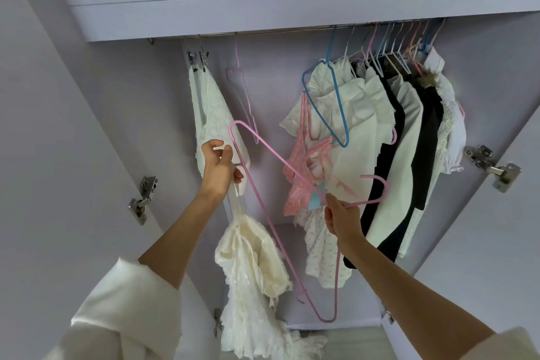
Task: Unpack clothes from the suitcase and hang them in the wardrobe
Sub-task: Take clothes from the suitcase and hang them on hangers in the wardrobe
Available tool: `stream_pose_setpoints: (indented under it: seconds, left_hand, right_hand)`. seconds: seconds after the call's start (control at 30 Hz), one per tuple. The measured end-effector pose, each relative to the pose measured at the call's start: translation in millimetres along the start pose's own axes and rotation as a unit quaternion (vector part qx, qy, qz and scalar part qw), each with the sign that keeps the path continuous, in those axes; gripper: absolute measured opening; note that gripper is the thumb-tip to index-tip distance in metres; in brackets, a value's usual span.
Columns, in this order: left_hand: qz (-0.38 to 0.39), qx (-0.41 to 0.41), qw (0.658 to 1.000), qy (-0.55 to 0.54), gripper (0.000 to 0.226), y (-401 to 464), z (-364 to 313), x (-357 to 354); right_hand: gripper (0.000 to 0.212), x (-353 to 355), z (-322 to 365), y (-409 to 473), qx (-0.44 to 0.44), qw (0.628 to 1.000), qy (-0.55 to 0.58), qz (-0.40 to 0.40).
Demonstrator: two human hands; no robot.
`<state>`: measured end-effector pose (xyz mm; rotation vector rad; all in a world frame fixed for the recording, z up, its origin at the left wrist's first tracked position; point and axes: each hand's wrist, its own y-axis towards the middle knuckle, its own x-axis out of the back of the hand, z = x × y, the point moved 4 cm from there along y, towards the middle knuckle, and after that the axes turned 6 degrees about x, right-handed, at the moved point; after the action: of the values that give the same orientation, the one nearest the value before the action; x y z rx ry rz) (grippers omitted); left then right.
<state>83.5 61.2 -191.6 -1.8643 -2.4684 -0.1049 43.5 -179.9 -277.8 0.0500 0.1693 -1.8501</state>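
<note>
Pinched between thumb and curled fingers, the left hand [220, 164] holds two things at once: the shoulder strap of a cream lace garment [254, 280] and one shoulder end of a pink wire hanger [263, 202]. The right hand [340, 215] grips the same hanger at its neck, just below the hook, which points right toward the hung clothes. Held at two points, the hanger is kept steady and tilted, so that its arm can be fed through the strap; the garment's weight hangs free below the left hand, which keeps the strap taut and open for threading. The garment is not yet on the hanger, so the dressing step appears to be in hand and the hanging step remains. The rail [263, 33] under the shelf [263, 6] carries a crowded row of clothes [388, 131] at the right, a white item on clips [204, 108] at the left, and an empty pink hanger [242, 90] between them. That central gap is the likely destination, since it offers room for the hook. The suitcase is not in view.
</note>
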Motion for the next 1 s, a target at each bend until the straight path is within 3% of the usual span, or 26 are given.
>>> stream_pose_setpoints:
  seconds: [0.17, 0.3, 0.43, 0.53, 0.6, 0.73, 0.8, 0.9, 1.0]
  left_hand:
    - [0.001, 0.032, 0.999, -0.028, 0.033, -8, 13, 0]
    - [-0.025, -0.006, 0.995, 0.092, 0.019, -11, 25, 2]
    - [-0.069, -0.023, 0.969, 0.236, 0.01, -17, 44, -1]
    - [-0.137, -0.036, 0.958, 0.249, 0.016, -25, 58, 3]
    - [-0.202, -0.043, 0.945, 0.253, 0.034, -30, 60, 5]
    - [-0.287, 0.021, 0.927, 0.243, 0.059, -46, 70, 15]
    - [-0.219, 0.105, 0.944, 0.226, 0.063, -46, 98, 18]
    - [0.005, 0.267, 0.943, 0.2, 0.068, -49, 141, 10]
    - [0.088, 0.327, 0.938, 0.072, 0.04, -53, 150, 4]
  right_hand:
    - [0.047, -11, 11, 2, 0.01, 0.998, 0.065, -0.002]
    - [0.045, -25, 30, 7, 0.035, 0.995, 0.091, 0.011]
    - [0.045, -38, 59, 8, 0.042, 0.993, 0.113, 0.002]
    - [0.042, -45, 81, 9, 0.054, 0.99, 0.133, -0.004]
    - [0.042, -50, 91, 10, 0.067, 0.987, 0.146, 0.004]
    - [0.045, -57, 102, 8, 0.064, 0.981, 0.185, 0.012]
    - [0.047, -59, 107, 6, 0.056, 0.978, 0.199, 0.016]
    - [0.049, -64, 115, 5, 0.056, 0.975, 0.214, 0.034]
    - [0.049, -66, 123, 7, 0.07, 0.974, 0.212, 0.045]
